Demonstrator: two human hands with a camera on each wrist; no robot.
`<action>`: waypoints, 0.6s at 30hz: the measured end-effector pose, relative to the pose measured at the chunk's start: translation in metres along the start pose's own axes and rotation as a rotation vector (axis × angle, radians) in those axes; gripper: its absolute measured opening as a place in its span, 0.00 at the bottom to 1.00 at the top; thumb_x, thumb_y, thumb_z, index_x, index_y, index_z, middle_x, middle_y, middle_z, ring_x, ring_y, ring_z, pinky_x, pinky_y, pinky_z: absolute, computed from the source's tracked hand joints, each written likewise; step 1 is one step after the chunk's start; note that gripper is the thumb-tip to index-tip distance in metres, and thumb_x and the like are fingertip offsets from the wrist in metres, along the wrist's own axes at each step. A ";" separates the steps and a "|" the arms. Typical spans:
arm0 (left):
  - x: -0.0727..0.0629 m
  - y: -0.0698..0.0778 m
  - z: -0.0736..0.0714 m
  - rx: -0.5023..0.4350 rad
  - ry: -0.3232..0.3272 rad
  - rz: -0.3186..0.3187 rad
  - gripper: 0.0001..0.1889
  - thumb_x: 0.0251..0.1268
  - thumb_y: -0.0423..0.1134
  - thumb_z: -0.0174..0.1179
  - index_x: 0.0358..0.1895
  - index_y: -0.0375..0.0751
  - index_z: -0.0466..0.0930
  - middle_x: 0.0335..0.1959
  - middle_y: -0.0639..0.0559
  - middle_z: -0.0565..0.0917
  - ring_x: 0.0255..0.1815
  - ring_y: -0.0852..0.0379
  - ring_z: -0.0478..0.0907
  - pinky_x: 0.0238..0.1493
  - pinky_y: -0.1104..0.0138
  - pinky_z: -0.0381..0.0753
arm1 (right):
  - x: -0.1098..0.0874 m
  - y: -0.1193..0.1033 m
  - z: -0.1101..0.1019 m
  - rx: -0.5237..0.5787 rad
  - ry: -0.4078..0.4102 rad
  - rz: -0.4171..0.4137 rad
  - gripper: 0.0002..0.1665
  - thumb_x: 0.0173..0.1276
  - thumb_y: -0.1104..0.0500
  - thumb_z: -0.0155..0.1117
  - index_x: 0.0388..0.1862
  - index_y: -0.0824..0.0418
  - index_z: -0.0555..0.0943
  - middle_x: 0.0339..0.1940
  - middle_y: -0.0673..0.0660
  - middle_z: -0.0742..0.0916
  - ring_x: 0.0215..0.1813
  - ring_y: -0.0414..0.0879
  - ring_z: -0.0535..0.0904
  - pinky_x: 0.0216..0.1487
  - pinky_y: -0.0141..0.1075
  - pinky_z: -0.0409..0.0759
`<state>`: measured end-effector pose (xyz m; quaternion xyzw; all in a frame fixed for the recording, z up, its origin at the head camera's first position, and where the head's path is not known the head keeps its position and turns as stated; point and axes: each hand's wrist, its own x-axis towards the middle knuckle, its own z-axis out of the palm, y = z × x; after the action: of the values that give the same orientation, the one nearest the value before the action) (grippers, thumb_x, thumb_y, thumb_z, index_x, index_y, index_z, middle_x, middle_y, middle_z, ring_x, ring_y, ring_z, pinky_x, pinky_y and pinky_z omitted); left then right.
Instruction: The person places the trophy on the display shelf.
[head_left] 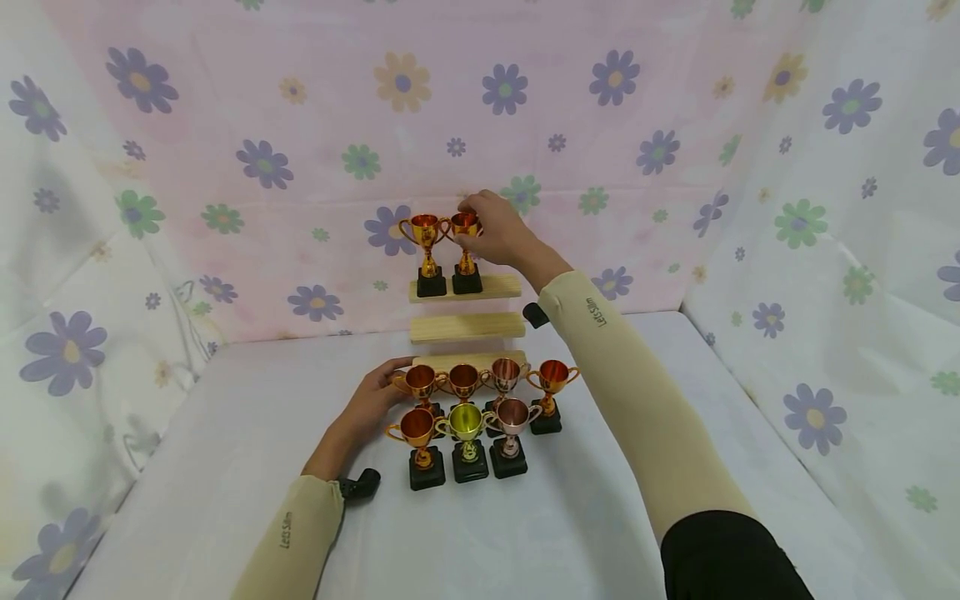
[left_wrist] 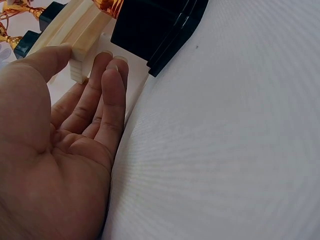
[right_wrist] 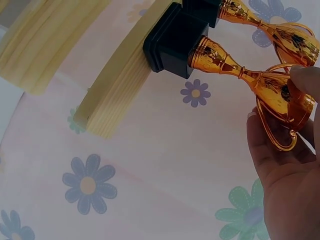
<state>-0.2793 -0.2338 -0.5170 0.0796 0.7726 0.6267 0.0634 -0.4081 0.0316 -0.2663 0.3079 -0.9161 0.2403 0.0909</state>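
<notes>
Already two trophies (head_left: pixel 425 237) are set on the top shelf (head_left: pixel 498 288), one pinched by right grip (head_left: pixel 498 233), left grip (head_left: pixel 369 405) relaxed; seven others (head_left: pixel 467 423) are left below

I count one pale wooden rack (head_left: pixel 467 329) with three flat tiers (head_left: pixel 495 287), and nine small, shiny, two-handled trophy cups (head_left: pixel 425 229): two on the rack's top tier, seven in front of the rack. Six are orange-gold, two rose-pink, one yellow-gold.

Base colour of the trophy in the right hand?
Black; the trophy base shows best in the right wrist view.
</notes>
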 end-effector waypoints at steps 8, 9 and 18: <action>-0.002 0.003 0.000 0.024 0.005 0.003 0.29 0.80 0.37 0.57 0.80 0.41 0.66 0.57 0.41 0.86 0.51 0.51 0.85 0.61 0.60 0.81 | -0.001 0.001 0.001 0.011 -0.002 0.027 0.37 0.77 0.50 0.68 0.78 0.63 0.70 0.72 0.61 0.77 0.68 0.54 0.75 0.74 0.43 0.73; -0.002 0.003 0.000 0.025 0.008 0.002 0.29 0.80 0.37 0.57 0.80 0.42 0.67 0.56 0.41 0.86 0.51 0.51 0.85 0.60 0.60 0.82 | -0.001 0.001 0.001 0.013 -0.002 0.029 0.37 0.77 0.50 0.68 0.78 0.63 0.70 0.72 0.61 0.77 0.68 0.54 0.75 0.73 0.43 0.73; -0.002 0.003 0.001 0.020 0.009 -0.006 0.29 0.80 0.37 0.57 0.80 0.42 0.66 0.57 0.40 0.86 0.52 0.52 0.85 0.60 0.62 0.81 | -0.009 0.012 0.002 0.075 -0.013 0.025 0.44 0.77 0.50 0.68 0.83 0.63 0.61 0.72 0.62 0.76 0.66 0.54 0.77 0.69 0.46 0.77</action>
<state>-0.2770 -0.2329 -0.5146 0.0752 0.7794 0.6190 0.0610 -0.4084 0.0434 -0.2758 0.3010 -0.9108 0.2736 0.0704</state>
